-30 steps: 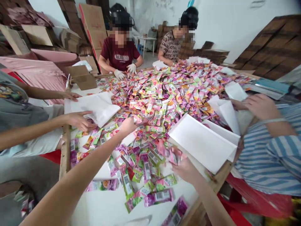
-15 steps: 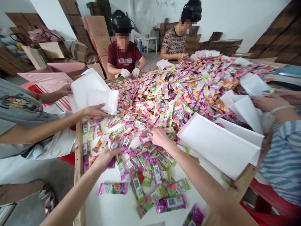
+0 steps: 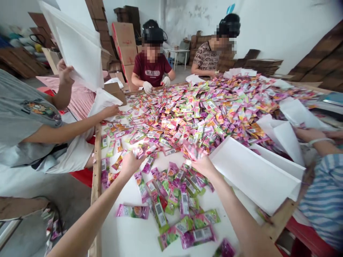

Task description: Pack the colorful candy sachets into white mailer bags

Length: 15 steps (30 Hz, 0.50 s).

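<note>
My left hand [image 3: 130, 165] is closed around a few small candy packets [image 3: 139, 152] at the near edge of the heap. My right hand [image 3: 201, 165] grips several pink packets [image 3: 190, 151], slightly blurred, just above the tabletop. Between my forearms lies a loose cluster of purple and green packets [image 3: 184, 200], some with barcodes facing up. Beyond both hands rises a large heap of the same packets [image 3: 177, 114]. A white open-topped paper bag [image 3: 254, 175] lies on its side to the right of my right hand.
A wooden rim [image 3: 96, 178] edges the white table [image 3: 118, 235]. At left, a co-worker in grey holds up a white bag [image 3: 77, 46]. Striped sleeves [image 3: 325, 192] show at right beside more white bags [image 3: 281, 134]. Two people [image 3: 152, 67] work across the heap; cardboard boxes [image 3: 124, 46] stand behind.
My right hand has moved right and lifted pink packets from the pile. My left hand has shifted slightly up and right, closing on packets. The left co-worker has raised and spread the white bags.
</note>
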### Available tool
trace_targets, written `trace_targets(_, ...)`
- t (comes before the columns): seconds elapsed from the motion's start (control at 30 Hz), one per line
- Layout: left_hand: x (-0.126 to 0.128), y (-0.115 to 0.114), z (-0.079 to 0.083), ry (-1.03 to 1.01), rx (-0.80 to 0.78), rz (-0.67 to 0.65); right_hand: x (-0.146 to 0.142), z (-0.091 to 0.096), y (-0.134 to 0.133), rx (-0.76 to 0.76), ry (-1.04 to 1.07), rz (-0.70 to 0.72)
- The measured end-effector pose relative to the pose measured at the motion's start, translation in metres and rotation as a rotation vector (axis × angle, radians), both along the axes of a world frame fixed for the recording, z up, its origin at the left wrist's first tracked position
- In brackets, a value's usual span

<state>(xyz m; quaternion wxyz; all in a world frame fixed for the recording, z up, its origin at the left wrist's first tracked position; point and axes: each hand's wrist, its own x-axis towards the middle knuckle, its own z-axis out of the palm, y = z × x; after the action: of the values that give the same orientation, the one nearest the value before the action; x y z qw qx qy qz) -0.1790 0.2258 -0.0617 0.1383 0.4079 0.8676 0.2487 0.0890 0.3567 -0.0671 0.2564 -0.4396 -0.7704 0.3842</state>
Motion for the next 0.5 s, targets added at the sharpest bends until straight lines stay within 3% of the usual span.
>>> trace_targets(0.13,-0.002,0.048,-0.007,0.223,-0.151,-0.093,-0.055,0.013,0.049,0.304,-0.276,0.094)
trace_targets(0.23,0.001,0.061,-0.012,0.258,-0.168,-0.111,-0.089,0.013,0.067,0.494,-0.457,0.207)
trace_targets(0.37,-0.006,0.036,-0.008,0.101,0.010,-0.013,-0.090,0.002,0.048,0.548,-0.410,0.208)
trace_targets(0.5,-0.012,-0.010,-0.002,-0.536,0.298,0.095,-0.054,-0.002,0.009,0.515,-0.174,0.300)
